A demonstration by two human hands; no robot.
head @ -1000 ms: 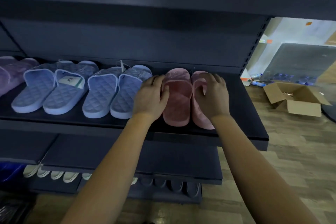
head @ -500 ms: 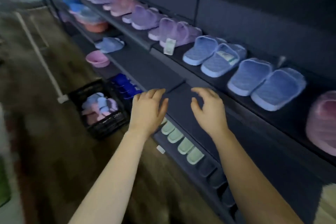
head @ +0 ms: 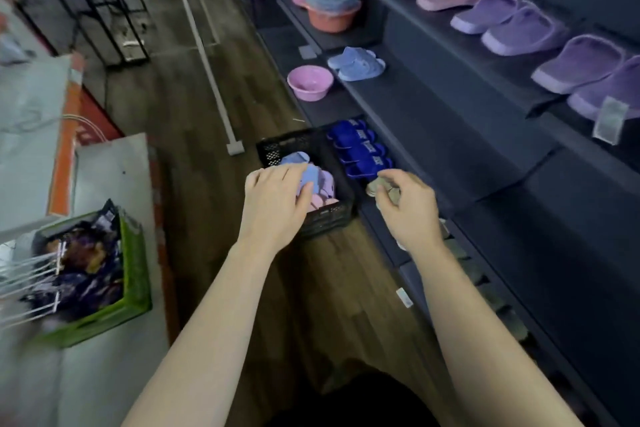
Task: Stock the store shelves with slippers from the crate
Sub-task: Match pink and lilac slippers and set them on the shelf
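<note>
Slippers (head: 325,184) in blue, lilac and pink fill a black crate (head: 322,220) on the floor (head: 207,191), partly under the left hand (head: 273,201), which grips a blue slipper (head: 310,175). Just beside the crate, the right hand (head: 407,208) curls its fingers; whether they hold anything is unclear. Beyond the hands: navy slippers (head: 360,149), a pink basin (head: 310,82), a dark shelf (head: 433,121).

The left hand (head: 277,206) covers the near half of the crate (head: 277,149) and many of the slippers (head: 320,184) in it. Whether its fingers grip one or only hang above them cannot be told. The right hand (head: 407,206) hides most of a pale pair (head: 375,188) beside the crate. The last purple slipper (head: 609,90) is cut off by the right edge, and its tag (head: 611,120) is unreadable. The green box (head: 135,274) holds blurred dark packets (head: 83,263), and the far left side is smeared.
</note>
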